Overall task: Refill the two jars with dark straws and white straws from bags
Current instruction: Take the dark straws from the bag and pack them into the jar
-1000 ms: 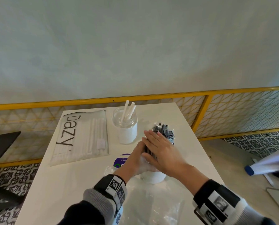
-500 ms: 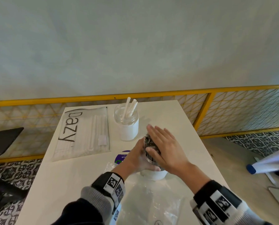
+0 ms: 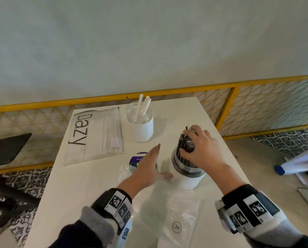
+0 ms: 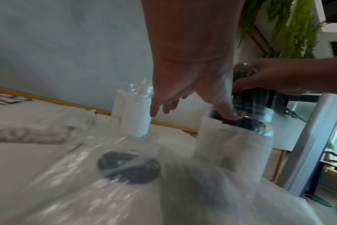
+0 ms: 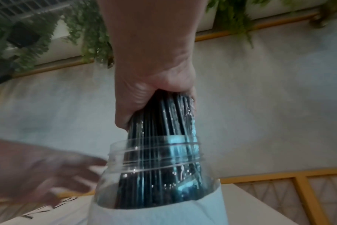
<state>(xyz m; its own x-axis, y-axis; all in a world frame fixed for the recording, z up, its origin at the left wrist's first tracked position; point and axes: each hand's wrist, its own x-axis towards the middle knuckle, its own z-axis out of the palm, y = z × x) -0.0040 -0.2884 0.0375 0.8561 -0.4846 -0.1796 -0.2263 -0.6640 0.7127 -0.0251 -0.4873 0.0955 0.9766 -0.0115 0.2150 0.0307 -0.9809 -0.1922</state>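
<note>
My right hand [image 3: 199,149] grips a bundle of dark straws [image 3: 184,143] from above; their lower ends stand inside a clear jar with a white label [image 3: 189,178]. The right wrist view shows the dark straws [image 5: 164,137] fanning down into the jar [image 5: 156,190]. My left hand [image 3: 146,167] hovers just left of the jar, fingers straight, holding nothing. A second jar [image 3: 140,122] at the back holds three white straws [image 3: 142,106]. A bag of white straws marked "Dazy" [image 3: 94,135] lies flat at the left.
An emptied clear plastic bag [image 3: 178,215] with a purple sticker [image 3: 139,159] lies on the white table [image 3: 63,194] in front of me. A yellow railing [image 3: 228,108] runs behind and to the right. A dark chair [image 3: 4,149] stands at the left.
My left hand let go of the jar and drew back to the left, open. My right hand shifted from lying flat over the straw tops to gripping the bundle.
</note>
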